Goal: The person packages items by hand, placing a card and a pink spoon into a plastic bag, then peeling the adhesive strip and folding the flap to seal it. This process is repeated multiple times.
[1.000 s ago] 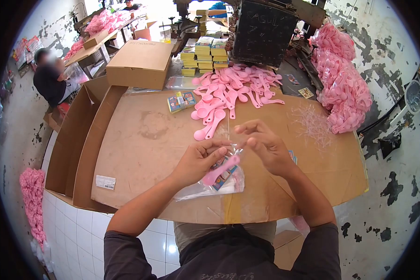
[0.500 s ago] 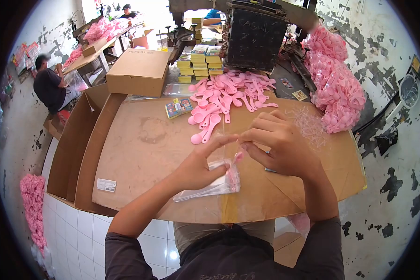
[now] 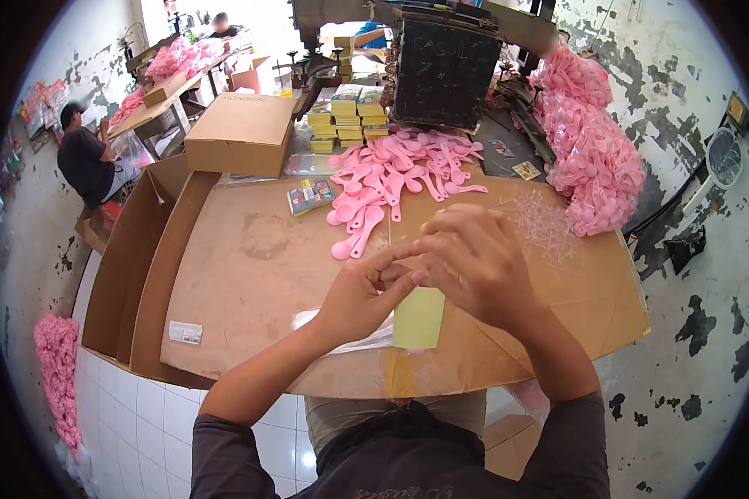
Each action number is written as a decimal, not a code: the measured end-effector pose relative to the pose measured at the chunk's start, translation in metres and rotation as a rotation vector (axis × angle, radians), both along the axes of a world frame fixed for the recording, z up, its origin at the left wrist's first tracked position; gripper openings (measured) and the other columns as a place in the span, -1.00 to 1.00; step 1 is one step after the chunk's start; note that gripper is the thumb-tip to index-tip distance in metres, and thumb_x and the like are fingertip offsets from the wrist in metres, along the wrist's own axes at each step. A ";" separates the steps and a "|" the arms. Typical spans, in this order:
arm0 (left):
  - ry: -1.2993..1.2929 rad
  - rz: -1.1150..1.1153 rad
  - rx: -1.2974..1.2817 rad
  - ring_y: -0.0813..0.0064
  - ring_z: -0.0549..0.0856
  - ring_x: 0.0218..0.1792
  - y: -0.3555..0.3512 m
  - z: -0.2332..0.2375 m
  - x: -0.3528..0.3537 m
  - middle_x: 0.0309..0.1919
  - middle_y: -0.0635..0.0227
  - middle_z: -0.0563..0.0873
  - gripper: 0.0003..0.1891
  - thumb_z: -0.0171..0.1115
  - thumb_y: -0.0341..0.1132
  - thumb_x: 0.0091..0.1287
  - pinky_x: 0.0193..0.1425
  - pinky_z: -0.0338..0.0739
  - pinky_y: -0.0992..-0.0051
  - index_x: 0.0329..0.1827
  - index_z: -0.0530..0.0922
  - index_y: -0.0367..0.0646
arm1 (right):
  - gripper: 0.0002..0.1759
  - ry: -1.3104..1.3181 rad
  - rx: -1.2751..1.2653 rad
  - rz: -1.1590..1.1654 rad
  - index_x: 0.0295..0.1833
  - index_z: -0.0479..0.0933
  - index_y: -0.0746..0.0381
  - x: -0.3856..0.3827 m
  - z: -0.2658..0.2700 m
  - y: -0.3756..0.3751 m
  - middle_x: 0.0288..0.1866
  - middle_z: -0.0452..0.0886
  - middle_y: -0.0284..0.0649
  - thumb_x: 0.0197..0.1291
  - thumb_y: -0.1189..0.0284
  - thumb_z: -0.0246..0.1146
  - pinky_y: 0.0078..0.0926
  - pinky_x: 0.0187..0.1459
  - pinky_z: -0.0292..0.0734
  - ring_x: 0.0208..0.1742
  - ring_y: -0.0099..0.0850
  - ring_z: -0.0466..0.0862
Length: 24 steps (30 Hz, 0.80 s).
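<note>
My left hand (image 3: pixel 362 295) and my right hand (image 3: pixel 476 268) meet over the front middle of the cardboard table top, fingertips together. A pale yellow-green card (image 3: pixel 419 320) hangs from right under the fingertips, its upper edge at my right hand's closed fingers. My left thumb and fingers are pinched together; what they hold is hidden. Clear plastic bags (image 3: pixel 364 343) lie beneath my left hand, partly covered by it and the card. A bit of pink shows at the card's lower edge. Pink measuring spoons (image 3: pixel 395 170) are heaped beyond my hands.
A banded card stack (image 3: pixel 310 197) lies left of the spoons, with more card stacks (image 3: pixel 349 116) behind. A closed carton (image 3: pixel 241 131) stands back left, beside a long open box (image 3: pixel 129 274). Clear plastic scraps (image 3: pixel 543 226) and bagged pink spoons (image 3: pixel 595 150) are at right. A person (image 3: pixel 91 158) sits far left.
The yellow-green card has come into view below my fingertips, over the bags. My left fingers have curled in from a wide spread, and both hands have drawn together. The view has shifted slightly.
</note>
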<state>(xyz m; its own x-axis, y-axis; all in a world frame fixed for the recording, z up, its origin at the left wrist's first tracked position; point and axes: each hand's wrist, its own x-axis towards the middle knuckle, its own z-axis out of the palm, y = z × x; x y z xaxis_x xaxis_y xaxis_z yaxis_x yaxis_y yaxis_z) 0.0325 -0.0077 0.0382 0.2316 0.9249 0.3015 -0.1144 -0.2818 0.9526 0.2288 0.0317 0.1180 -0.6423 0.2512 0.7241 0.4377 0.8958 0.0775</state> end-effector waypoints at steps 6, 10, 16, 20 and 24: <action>0.486 0.083 0.154 0.33 0.87 -0.28 -0.004 0.011 -0.004 -0.25 0.13 0.86 -0.47 0.33 -0.38 0.47 -0.14 0.73 0.40 0.46 0.45 -0.34 | -0.79 -0.143 0.252 -0.105 -0.20 0.60 0.24 -0.011 -0.025 0.006 -0.11 0.58 -0.23 0.07 0.38 0.36 -0.30 0.11 0.43 0.03 -0.28 0.62; 0.619 0.115 0.212 0.21 0.86 -0.29 -0.005 0.003 -0.003 -0.28 0.10 0.85 -0.50 0.30 -0.39 0.48 -0.12 0.73 0.34 0.45 0.47 -0.27 | -0.83 -0.135 0.140 -0.111 -0.27 0.55 0.23 -0.012 -0.027 0.016 -0.15 0.56 -0.18 0.04 0.39 0.33 -0.30 0.04 0.45 -0.04 -0.25 0.59; 0.266 -0.040 -0.012 0.51 0.83 -0.04 0.005 0.002 -0.023 -0.09 0.19 0.88 -0.57 0.23 -0.37 0.57 0.10 0.66 0.46 0.45 0.48 -0.28 | -0.94 0.308 -1.309 0.272 -0.14 0.47 0.26 0.068 -0.009 0.048 -0.39 0.51 -0.29 0.41 0.50 0.17 -0.43 -0.32 0.50 -0.33 -0.49 0.58; 0.110 -0.031 -0.133 0.62 0.77 0.03 0.013 -0.001 -0.035 -0.05 0.19 0.87 -0.56 0.22 -0.38 0.60 0.22 0.59 0.53 0.48 0.46 -0.30 | -0.79 0.625 -1.404 -0.068 0.08 0.47 0.28 0.179 -0.047 0.121 -0.26 0.61 -0.15 0.36 0.56 0.16 -0.28 -0.16 0.56 -0.22 -0.22 0.63; 0.023 -0.002 -0.133 0.56 0.80 0.04 0.015 -0.005 -0.033 -0.04 0.17 0.87 -0.54 0.23 -0.40 0.59 0.22 0.62 0.53 0.50 0.43 -0.31 | -0.56 -0.135 -0.180 -0.715 0.31 0.48 0.31 0.255 -0.124 0.162 -0.13 0.70 0.00 0.31 0.62 0.15 -0.12 -0.01 0.61 -0.12 0.06 0.67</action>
<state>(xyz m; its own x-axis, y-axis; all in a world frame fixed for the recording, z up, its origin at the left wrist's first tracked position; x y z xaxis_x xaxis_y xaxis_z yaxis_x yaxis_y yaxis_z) -0.0004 0.0073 0.0332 0.2393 0.9559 0.1704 -0.0926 -0.1522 0.9840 0.4842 0.1935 -0.0056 -0.3582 0.7476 0.5592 0.9149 0.4004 0.0508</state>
